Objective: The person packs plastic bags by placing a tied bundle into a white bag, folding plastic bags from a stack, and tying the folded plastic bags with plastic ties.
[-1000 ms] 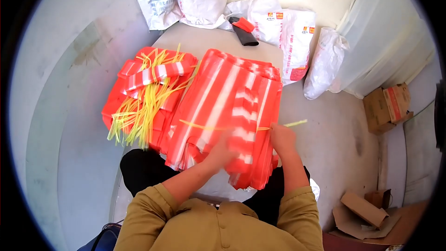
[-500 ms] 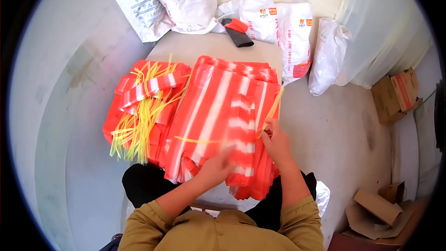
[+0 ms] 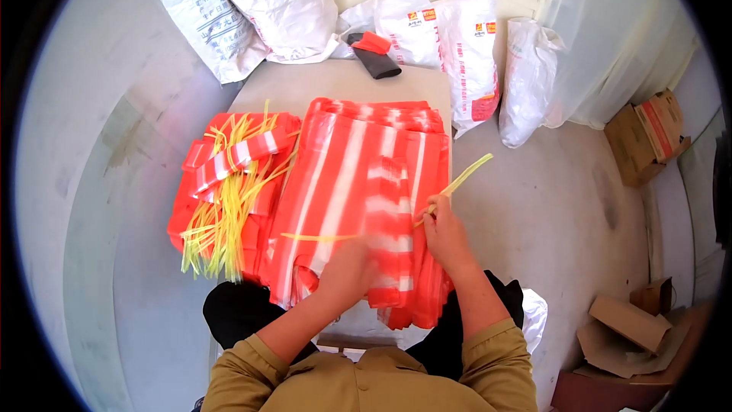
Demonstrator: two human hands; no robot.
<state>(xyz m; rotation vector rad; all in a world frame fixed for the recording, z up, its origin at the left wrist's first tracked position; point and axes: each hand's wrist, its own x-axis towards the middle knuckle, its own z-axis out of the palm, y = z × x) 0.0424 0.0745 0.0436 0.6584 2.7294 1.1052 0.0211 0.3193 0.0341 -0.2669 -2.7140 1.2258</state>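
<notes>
A large stack of red-and-white striped plastic bags (image 3: 335, 160) lies before me. On its right part sits a narrow folded bundle of the same striped bags (image 3: 390, 221). My right hand (image 3: 448, 238) is at the bundle's right edge, its fingers pinched on a yellow plastic strip (image 3: 471, 171), whose free end sticks out up and to the right. My left hand (image 3: 347, 271) is at the bundle's left edge, its fingers smeared by motion. Another length of yellow strip (image 3: 313, 237) reaches left from under or beside these fingers; its middle part is hidden.
Left of the stack, a red pile of bags (image 3: 183, 210) carries a striped folded bundle (image 3: 236, 160) and many loose yellow strips (image 3: 225, 221). A black-and-red roll-like item (image 3: 377, 61) lies at the table's (image 3: 282, 80) back. White sacks (image 3: 278, 8) stand behind; cardboard boxes (image 3: 637, 145) are at right.
The yellow strip's right end has swung outward, away from the stack, with my right hand still on it. My left hand has shifted slightly left. The whole view has moved a little.
</notes>
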